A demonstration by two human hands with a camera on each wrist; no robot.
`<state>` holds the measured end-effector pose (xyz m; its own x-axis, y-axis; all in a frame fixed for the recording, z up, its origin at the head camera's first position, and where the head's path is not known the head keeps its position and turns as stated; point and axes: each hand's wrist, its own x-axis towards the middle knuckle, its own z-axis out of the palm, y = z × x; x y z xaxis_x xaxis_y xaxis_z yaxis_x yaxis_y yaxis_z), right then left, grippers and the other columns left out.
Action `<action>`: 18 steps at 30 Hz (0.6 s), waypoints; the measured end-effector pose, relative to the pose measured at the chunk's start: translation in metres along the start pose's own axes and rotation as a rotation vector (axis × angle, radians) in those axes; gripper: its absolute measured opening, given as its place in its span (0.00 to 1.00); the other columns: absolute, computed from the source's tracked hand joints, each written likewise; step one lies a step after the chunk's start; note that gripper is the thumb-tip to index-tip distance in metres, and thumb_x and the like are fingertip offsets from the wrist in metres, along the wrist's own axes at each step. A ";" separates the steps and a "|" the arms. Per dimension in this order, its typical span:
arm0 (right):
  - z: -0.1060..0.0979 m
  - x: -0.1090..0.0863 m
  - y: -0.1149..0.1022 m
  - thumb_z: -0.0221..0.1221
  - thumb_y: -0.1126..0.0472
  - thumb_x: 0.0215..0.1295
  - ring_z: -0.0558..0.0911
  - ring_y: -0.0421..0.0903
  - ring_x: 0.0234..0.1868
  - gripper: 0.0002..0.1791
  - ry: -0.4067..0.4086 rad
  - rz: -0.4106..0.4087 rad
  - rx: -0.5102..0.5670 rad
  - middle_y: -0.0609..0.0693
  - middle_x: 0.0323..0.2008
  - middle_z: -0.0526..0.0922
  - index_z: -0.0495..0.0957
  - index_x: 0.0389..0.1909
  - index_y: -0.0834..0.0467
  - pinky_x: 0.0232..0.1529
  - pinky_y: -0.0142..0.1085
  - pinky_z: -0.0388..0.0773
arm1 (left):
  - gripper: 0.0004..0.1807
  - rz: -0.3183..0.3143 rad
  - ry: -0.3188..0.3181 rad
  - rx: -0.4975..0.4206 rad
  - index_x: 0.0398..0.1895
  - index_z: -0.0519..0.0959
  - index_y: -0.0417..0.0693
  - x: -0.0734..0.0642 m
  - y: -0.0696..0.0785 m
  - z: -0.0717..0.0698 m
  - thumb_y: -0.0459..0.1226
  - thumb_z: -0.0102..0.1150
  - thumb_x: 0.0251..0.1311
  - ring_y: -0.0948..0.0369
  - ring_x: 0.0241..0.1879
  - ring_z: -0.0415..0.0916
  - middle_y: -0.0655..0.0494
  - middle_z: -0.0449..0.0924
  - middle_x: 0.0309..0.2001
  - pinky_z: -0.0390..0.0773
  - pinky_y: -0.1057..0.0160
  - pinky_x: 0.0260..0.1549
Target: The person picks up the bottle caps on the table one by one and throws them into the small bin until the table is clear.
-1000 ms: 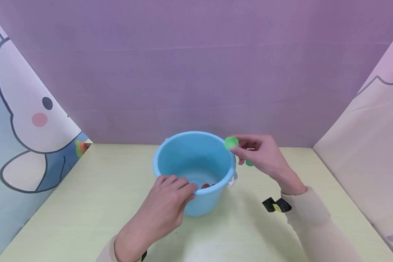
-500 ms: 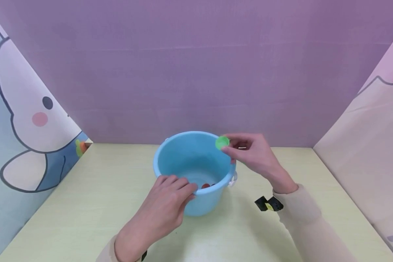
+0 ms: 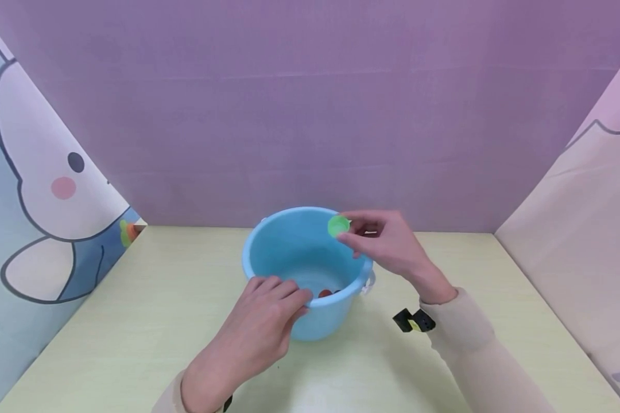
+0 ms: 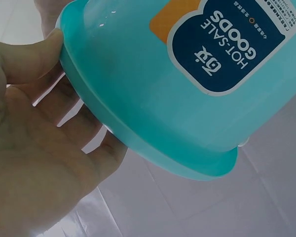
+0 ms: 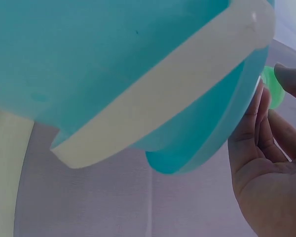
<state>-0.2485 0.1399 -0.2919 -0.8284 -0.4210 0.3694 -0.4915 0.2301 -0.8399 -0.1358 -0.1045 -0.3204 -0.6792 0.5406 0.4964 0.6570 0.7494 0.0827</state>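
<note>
A light blue bucket stands upright on the table. My left hand grips its near rim, fingers over the edge and thumb against the outer wall in the left wrist view. Above the bucket's right side, my right hand pinches a small green round cap between thumb and fingers. The cap's round face is turned toward the head camera. In the right wrist view the green cap is partly hidden by fingers. Inside the bucket lies a small red piece, with a darker bit beside it, both partly hidden by the rim.
The bucket's white handle hangs down its right side. A printed label is on the outer wall. Behind the pale table rises a purple backdrop, with patterned cloth panels at the sides.
My right hand has moved left with the green cap, from beside the rim to over the bucket. A second green bit under that hand has gone out of sight. My left hand has stayed put.
</note>
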 end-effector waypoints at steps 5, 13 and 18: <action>0.004 0.002 0.000 0.69 0.65 0.63 0.84 0.50 0.30 0.19 -0.008 -0.026 -0.018 0.55 0.33 0.83 0.83 0.55 0.64 0.36 0.42 0.85 | 0.12 -0.003 0.001 0.002 0.42 0.82 0.53 0.000 0.000 0.000 0.36 0.74 0.57 0.60 0.38 0.73 0.62 0.80 0.34 0.73 0.56 0.42; 0.008 0.001 -0.003 0.71 0.52 0.61 0.77 0.53 0.56 0.27 -0.015 -0.045 -0.228 0.49 0.56 0.79 0.81 0.62 0.53 0.55 0.55 0.77 | 0.11 0.011 0.018 0.010 0.42 0.82 0.53 -0.002 0.000 0.000 0.36 0.74 0.57 0.60 0.37 0.73 0.62 0.80 0.34 0.72 0.57 0.41; 0.005 0.000 -0.005 0.71 0.48 0.61 0.70 0.54 0.65 0.29 -0.021 -0.017 -0.256 0.46 0.63 0.75 0.80 0.63 0.50 0.52 0.57 0.79 | 0.11 0.024 0.029 0.009 0.42 0.82 0.52 -0.001 -0.001 0.000 0.36 0.73 0.58 0.60 0.37 0.73 0.62 0.79 0.33 0.72 0.57 0.40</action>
<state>-0.2448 0.1339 -0.2899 -0.8150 -0.4440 0.3723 -0.5596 0.4367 -0.7044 -0.1357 -0.1054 -0.3213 -0.6535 0.5470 0.5232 0.6696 0.7401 0.0625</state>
